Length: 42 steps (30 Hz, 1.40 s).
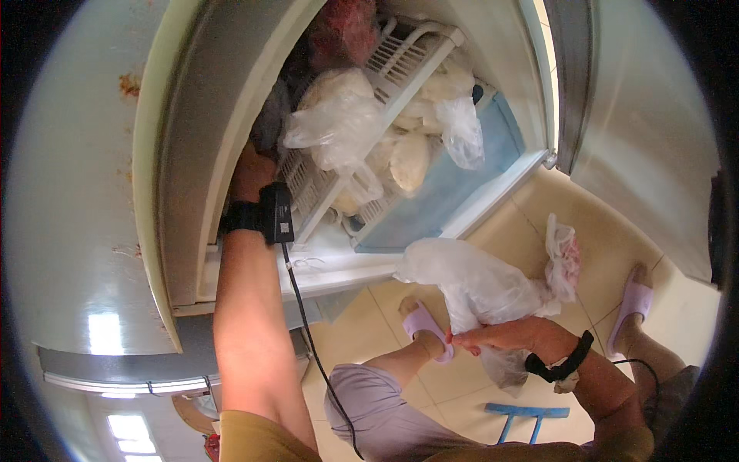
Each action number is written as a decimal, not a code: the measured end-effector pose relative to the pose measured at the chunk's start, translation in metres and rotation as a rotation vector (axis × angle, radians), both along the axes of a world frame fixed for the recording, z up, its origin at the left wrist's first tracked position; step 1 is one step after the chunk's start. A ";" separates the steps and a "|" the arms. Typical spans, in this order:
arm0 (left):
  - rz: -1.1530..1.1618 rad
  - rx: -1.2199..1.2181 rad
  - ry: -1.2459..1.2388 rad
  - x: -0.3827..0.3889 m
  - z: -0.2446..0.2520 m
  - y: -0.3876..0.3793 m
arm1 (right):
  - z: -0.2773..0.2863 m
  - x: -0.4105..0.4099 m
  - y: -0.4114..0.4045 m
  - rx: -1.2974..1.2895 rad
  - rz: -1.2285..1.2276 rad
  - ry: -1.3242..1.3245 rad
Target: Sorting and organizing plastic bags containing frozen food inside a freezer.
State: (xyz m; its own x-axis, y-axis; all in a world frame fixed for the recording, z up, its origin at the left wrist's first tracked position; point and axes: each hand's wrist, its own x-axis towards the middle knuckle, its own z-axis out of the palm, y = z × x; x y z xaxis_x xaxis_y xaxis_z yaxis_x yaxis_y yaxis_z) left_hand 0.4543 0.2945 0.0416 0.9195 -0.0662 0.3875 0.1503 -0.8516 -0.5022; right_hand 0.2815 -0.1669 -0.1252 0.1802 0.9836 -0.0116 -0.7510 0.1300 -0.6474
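Note:
In the head view, my left hand (254,167) reaches deep into an open freezer compartment (231,98) at its left wall, beside a dark bag; its fingers are hidden in shadow. My right hand (496,338) grips white translucent plastic bags (473,280) in front of the freezer. A knotted bag with pinkish contents (563,254) hangs at their far end. Inside, a white wire-style shelf (424,75) bears a pale bagged item (340,110) and a bag with reddish contents (346,34). Under the shelf, more pale bagged food (410,161) lies behind a bluish drawer front (450,190).
The open freezer door (646,133) stands at the right. A rusty-spotted appliance panel (86,173) is at the left. My feet in lilac slippers (424,323) rest on the tiled floor (392,375). A blue frame-like object (525,411) is low near my legs. Cables run from both wrists.

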 end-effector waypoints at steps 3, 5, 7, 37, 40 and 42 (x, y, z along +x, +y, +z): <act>0.026 -0.131 -0.062 0.003 -0.023 -0.056 | -0.011 0.006 -0.008 -0.117 -0.041 0.013; 0.000 -0.178 -0.115 -0.006 -0.001 -0.091 | -0.007 0.005 -0.008 -0.120 -0.016 0.017; 0.011 -0.197 -0.114 -0.008 0.007 -0.087 | -0.001 0.002 -0.004 -0.045 -0.072 0.091; -0.094 -2.030 -0.561 -0.084 -0.002 -0.152 | -0.019 -0.042 -0.019 -0.261 -0.137 -0.182; 0.022 -2.799 -0.692 -0.098 0.008 -0.174 | -0.029 -0.049 -0.019 -0.271 -0.116 -0.133; 0.001 -2.845 -0.684 -0.098 0.006 -0.181 | -0.021 -0.050 -0.023 -0.343 -0.147 -0.195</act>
